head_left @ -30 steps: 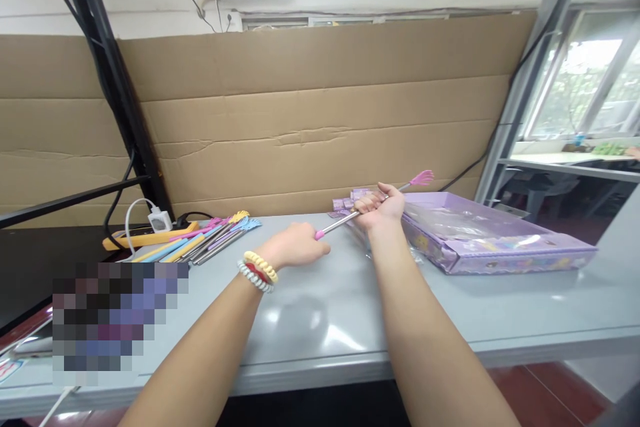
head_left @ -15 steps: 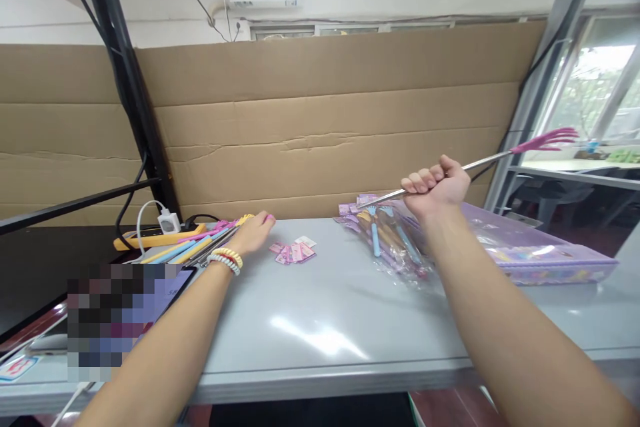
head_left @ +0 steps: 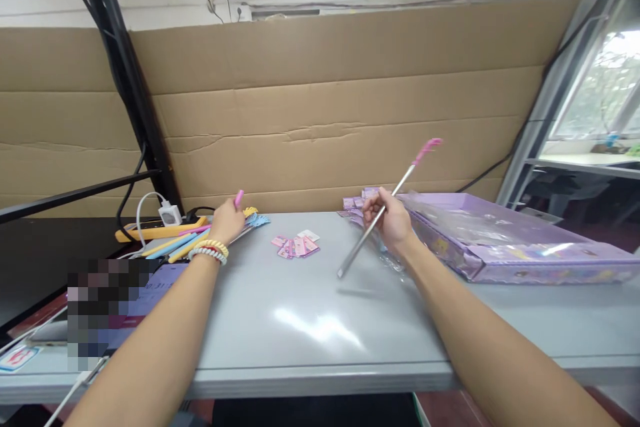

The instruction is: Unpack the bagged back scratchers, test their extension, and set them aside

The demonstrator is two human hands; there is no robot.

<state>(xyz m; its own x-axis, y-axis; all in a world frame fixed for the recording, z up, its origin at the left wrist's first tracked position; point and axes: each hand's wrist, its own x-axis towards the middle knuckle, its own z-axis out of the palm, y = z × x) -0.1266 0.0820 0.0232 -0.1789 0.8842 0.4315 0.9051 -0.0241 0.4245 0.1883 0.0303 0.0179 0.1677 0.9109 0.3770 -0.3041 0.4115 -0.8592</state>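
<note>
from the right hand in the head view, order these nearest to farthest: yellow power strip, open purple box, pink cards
1. Open purple box: just right of the right hand.
2. Pink cards: to its left, mid-table.
3. Yellow power strip: far left.

Partly pixelated screen point(head_left: 156, 282) by your left forearm: digits seem to end in "31". You can't read the pink cards point(head_left: 299, 247) or corner label point(head_left: 19, 358); too small.
</note>
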